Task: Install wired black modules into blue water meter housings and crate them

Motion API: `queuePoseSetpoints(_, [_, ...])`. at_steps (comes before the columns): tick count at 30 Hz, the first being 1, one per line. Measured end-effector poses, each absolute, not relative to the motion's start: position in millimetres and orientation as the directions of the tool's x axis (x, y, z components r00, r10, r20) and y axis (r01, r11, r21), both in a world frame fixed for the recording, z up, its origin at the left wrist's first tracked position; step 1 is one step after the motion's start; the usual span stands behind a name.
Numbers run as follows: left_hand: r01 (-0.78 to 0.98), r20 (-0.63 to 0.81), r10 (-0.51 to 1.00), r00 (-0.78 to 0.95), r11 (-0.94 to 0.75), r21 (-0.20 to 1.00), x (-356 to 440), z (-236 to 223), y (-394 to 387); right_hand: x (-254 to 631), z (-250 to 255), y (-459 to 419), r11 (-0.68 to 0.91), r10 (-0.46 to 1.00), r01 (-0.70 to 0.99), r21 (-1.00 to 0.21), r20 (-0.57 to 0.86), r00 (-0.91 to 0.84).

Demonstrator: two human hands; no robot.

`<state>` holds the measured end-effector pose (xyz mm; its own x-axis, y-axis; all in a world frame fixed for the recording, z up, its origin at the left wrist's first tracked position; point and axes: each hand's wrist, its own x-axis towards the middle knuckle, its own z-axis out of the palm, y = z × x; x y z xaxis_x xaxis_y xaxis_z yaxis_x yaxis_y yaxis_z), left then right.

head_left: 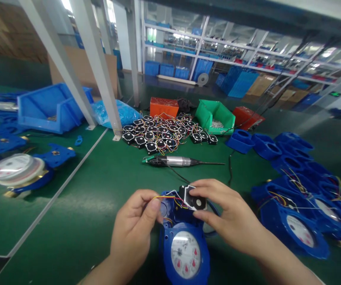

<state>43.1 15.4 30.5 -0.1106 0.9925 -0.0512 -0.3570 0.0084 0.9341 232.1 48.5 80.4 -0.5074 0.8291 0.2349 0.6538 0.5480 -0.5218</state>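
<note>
A blue water meter (pixel 185 253) with a round dial and red pointers stands in front of me, its upper housing uncovered. Above that housing my right hand (pixel 218 209) grips a black module (pixel 198 202) with a white outline and a round dot. Thin yellow and red wires (pixel 166 197) run from the module to my left hand (pixel 141 217), whose thumb and forefinger pinch them. Part of the housing's inside is hidden by the module and my fingers.
Several similar black modules (pixel 158 134) lie heaped beyond an electric screwdriver (pixel 176 161). A green bin (pixel 215 116) and a blue bin (pixel 52 109) stand further back. More blue meters (pixel 295 225) crowd the right; an uncovered meter (pixel 19 170) sits left.
</note>
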Motion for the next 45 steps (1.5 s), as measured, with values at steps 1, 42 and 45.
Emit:
queuePoseSetpoints(1, [-0.355,-0.071,0.992,-0.104,0.030,0.934,43.0,30.0,13.9,232.6,77.9,47.9,0.534,0.834,0.653,-0.537,0.210,-0.510])
queuePoseSetpoints(42, [-0.387,-0.204,0.978,-0.035,0.175,0.905,36.5,13.9,10.1,225.6,69.2,44.4,0.523,0.811,0.712,-0.468,0.016,-0.585])
queuePoseSetpoints(45, [-0.362,-0.176,0.983,-0.048,0.147,0.921,35.7,13.2,10.0,225.2,67.9,45.7,0.551,0.796,0.726,-0.411,-0.004,-0.606])
